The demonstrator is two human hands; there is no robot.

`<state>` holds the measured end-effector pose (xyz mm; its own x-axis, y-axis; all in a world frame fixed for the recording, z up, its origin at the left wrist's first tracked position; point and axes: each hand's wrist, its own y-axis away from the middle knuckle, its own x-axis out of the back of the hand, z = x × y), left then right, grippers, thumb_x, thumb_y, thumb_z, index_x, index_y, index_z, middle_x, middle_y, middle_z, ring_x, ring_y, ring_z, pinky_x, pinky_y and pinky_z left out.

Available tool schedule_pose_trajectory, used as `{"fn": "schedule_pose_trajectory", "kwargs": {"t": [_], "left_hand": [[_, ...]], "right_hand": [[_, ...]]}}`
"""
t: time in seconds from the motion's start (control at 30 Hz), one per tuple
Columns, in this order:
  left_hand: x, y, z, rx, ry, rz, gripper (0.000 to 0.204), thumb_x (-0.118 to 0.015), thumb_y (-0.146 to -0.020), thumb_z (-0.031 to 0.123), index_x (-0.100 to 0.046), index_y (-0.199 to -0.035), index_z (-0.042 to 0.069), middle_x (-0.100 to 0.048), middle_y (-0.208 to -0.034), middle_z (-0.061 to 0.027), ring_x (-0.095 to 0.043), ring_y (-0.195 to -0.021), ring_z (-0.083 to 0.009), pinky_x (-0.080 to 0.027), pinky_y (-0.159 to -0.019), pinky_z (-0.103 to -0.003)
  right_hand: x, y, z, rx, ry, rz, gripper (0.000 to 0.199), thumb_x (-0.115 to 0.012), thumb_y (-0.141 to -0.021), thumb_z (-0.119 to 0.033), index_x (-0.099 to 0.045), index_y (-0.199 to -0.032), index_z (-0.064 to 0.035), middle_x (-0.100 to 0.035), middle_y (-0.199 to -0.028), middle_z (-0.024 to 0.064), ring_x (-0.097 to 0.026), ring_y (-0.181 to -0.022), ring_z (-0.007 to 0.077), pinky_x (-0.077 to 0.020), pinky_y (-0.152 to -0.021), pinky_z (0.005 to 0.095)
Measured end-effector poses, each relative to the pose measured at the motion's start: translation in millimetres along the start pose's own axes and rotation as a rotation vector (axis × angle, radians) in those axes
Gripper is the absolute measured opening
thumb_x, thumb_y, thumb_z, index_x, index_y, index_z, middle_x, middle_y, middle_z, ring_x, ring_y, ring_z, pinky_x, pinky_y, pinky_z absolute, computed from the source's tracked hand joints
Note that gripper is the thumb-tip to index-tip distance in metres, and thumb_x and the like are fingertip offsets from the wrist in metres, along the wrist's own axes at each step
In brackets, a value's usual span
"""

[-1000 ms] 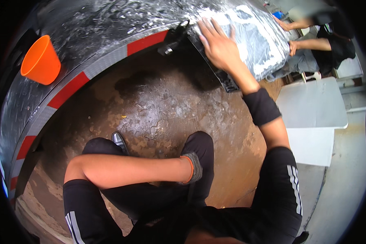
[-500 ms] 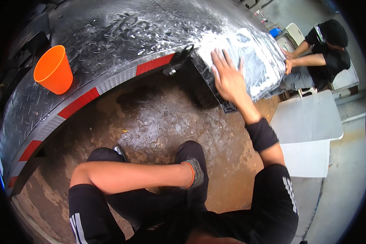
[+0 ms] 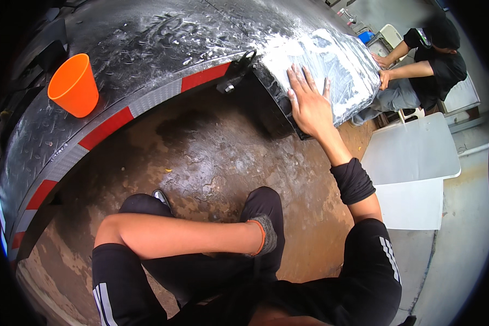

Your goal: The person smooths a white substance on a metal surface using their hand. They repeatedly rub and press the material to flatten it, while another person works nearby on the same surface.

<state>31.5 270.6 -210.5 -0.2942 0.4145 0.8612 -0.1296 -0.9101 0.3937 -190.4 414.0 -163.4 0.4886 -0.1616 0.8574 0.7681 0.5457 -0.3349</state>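
My right hand (image 3: 311, 106) is bare and lies flat with its fingers spread, on the near side of a dark panel (image 3: 345, 87) coated in white powder or paste. White residue shows on its fingertips. The panel juts out from the dark patterned-metal bed beside it. My left hand (image 3: 265, 234), in a grey glove with an orange cuff, rests against my right knee; its fingers are hidden. Across the panel, another person's hands (image 3: 384, 70) press on the far edge.
An orange bucket (image 3: 75, 87) stands on the patterned-metal bed (image 3: 146, 60), left. Red and silver reflective tape (image 3: 106, 129) runs along the bed's curved edge. A black bracket (image 3: 236, 73) hangs by the panel. Grey folding tables (image 3: 410, 152) stand at right over the wet brown floor (image 3: 212, 168).
My right hand stays on the panel, shifted slightly, with the fingers a little wider apart. My left hand remains at the knee. The view has moved slightly.
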Motion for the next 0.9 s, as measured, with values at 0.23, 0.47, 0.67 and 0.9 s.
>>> {"fn": "schedule_pose_trajectory", "kwargs": {"t": [0.23, 0.47, 0.67, 0.9], "left_hand": [[-15, -27, 10, -0.102, 0.013, -0.045, 0.021, -0.068, -0.075, 0.01, -0.077, -0.094, 0.009, -0.075, -0.099, -0.0096, -0.072, -0.089, -0.0311, -0.055, -0.068, -0.044], [-29, -18, 1, -0.025, 0.043, -0.048, 0.026, -0.072, -0.076, 0.011, -0.077, -0.101, 0.007, -0.074, -0.109, -0.0091, -0.071, -0.1, -0.0316, -0.057, -0.074, -0.044], [-36, -19, -7, -0.029, 0.04, 0.034, 0.02, -0.065, -0.075, 0.008, -0.075, -0.092, 0.005, -0.074, -0.094, -0.0144, -0.072, -0.088, -0.0332, -0.056, -0.071, -0.045], [-35, -10, -4, -0.062, 0.023, 0.036, 0.02, -0.065, -0.075, 0.008, -0.076, -0.092, 0.005, -0.075, -0.095, -0.0143, -0.072, -0.088, -0.0335, -0.056, -0.07, -0.045]], "right_hand": [[-35, -105, 8, 0.035, -0.016, 0.2, 0.049, -0.034, -0.105, -0.032, -0.041, -0.148, -0.011, -0.038, -0.157, 0.0057, -0.031, -0.147, 0.026, -0.0189, -0.116, 0.0669], [-11, -39, 0, 0.138, -0.136, -0.003, 0.052, -0.032, -0.105, -0.033, -0.032, -0.154, -0.0137, -0.032, -0.16, 0.0065, -0.026, -0.149, 0.0251, -0.0137, -0.119, 0.0624], [-29, -125, 67, -0.239, 0.014, 0.089, 0.054, -0.026, -0.105, -0.035, -0.03, -0.155, -0.0143, -0.025, -0.163, 0.0035, -0.019, -0.152, 0.0229, -0.0069, -0.119, 0.0657], [-36, -114, 9, -0.208, 0.028, 0.002, 0.057, -0.026, -0.105, -0.035, -0.028, -0.155, -0.0096, -0.029, -0.161, 0.0083, -0.023, -0.151, 0.0241, -0.0098, -0.121, 0.0605]]}}
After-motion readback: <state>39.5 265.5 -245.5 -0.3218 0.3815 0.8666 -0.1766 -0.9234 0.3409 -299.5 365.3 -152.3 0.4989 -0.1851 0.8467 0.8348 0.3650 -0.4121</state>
